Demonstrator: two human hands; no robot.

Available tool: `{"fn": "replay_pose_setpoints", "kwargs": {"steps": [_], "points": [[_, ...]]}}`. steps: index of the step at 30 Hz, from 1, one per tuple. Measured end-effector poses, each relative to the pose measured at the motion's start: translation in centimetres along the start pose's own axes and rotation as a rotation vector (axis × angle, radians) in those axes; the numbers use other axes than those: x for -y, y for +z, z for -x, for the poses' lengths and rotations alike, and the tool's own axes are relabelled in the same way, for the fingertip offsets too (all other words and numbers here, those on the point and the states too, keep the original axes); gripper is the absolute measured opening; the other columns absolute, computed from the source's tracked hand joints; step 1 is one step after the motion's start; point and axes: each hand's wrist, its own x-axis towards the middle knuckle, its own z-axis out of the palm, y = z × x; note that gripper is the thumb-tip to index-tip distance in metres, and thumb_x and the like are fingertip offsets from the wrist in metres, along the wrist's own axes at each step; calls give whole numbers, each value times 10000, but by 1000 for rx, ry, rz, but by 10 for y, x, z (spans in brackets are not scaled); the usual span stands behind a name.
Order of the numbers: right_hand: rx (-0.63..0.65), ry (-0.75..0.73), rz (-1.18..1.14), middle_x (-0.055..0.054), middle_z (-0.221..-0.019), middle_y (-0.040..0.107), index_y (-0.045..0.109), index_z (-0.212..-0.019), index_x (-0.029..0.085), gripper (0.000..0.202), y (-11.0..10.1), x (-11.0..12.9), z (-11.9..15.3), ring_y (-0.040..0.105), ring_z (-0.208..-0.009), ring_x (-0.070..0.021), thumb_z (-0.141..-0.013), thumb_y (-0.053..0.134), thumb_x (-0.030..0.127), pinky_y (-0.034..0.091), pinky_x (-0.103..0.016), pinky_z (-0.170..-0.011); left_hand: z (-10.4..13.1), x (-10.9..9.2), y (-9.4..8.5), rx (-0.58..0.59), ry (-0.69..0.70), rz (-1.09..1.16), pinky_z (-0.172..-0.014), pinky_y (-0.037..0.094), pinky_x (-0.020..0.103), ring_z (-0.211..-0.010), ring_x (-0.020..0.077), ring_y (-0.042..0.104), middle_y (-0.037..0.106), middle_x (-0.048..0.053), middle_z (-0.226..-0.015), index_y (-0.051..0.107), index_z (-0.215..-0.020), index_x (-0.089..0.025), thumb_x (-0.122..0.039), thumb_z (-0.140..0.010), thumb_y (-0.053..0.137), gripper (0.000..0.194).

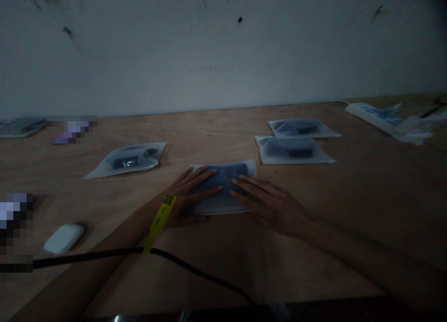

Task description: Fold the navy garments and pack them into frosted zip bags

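Note:
A frosted plastic bag (223, 202) with something dark and folded inside lies flat on the wooden table, in the middle of the head view. My left hand (192, 187) rests on the bag's left part, its fingers spread. On the right part lies my right hand (267, 198), fingers stretched out and flat. Neither hand is closed round the bag. What exactly the bag contains cannot be made out through the cloudy plastic.
Similar filled bags lie at the left (131, 159) and at the right (296, 150). A white rounded case (64, 238) sits front left. A black cable (195, 268) with a yellow tag (160, 222) crosses in front. Crumpled plastic packaging (394, 121) lies far right, before the wall (209, 56).

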Motion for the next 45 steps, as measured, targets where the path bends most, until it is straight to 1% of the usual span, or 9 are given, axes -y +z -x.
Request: {"fn": "replay_pose_setpoints", "kwargs": {"steps": [7,12,16,20,23,28,34,41,45], "points": [[-17,20,25,-129,-1455,533,523,-1394,161,539,2,-11,-1,461,-1385,-267,-877,534,8,510,-444,-1059,0,2,0,-52,-2,7,-1200,174,625,-1511,397,136,41,65,-1669,286,-1552,-330,-479,-920,624,732],[36,83,68,-128,-1469,517,518,-1397,164,556,3,-16,2,475,-1372,-285,-868,518,-9,515,-455,-1049,2,5,3,-214,65,-25,-1178,323,551,-1484,320,276,284,93,-1612,486,-1445,-293,-348,-971,593,488],[22,132,103,-142,-1463,520,510,-1402,158,552,3,-19,2,484,-1361,-305,-874,511,-4,522,-480,-1034,3,6,5,-319,90,13,-1126,438,483,-1405,266,430,462,113,-1507,589,-1331,-232,-266,-980,589,353],[-12,148,105,-136,-1421,564,539,-1372,171,497,1,-19,0,516,-1332,-292,-895,510,34,509,-494,-1044,2,2,3,-400,57,98,-1023,537,371,-1198,203,618,648,106,-1299,668,-1170,-164,-240,-997,557,219],[-50,142,108,-144,-1356,613,580,-1326,162,424,-1,-17,-1,547,-1291,-298,-911,525,95,503,-515,-1038,2,-2,-3,-457,47,104,-928,576,336,-1020,177,689,727,81,-1110,693,-1047,-149,-239,-991,570,162],[-133,61,126,-100,-1284,661,636,-1243,179,336,-2,-11,-2,566,-1229,-290,-912,584,160,500,-499,-1025,2,-6,-8,-478,19,27,-776,567,285,-828,140,680,731,30,-909,683,-898,-162,-215,-988,561,160],[-225,-148,67,-66,-1091,721,674,-1128,157,231,-4,3,-12,627,-1034,-203,-935,557,105,544,-370,-902,1,-13,-10,-467,41,27,-693,518,271,-754,133,638,708,20,-848,643,-826,-160,-212,-1016,498,245],[-280,-166,100,-61,-969,722,685,-1025,140,131,19,19,-45,625,-869,-190,-941,603,195,501,-330,-731,1,-15,-13,-418,119,47,-735,505,304,-760,150,640,715,26,-854,652,-841,-161,-202,-1014,500,234],[-251,-244,72,-47,-861,680,665,-903,144,107,32,29,-70,596,-796,-168,-954,571,158,438,-322,-685,2,-11,-11,-385,84,68,-747,499,302,-775,148,632,708,26,-857,669,-831,-171,-207,-1021,479,272]]}}
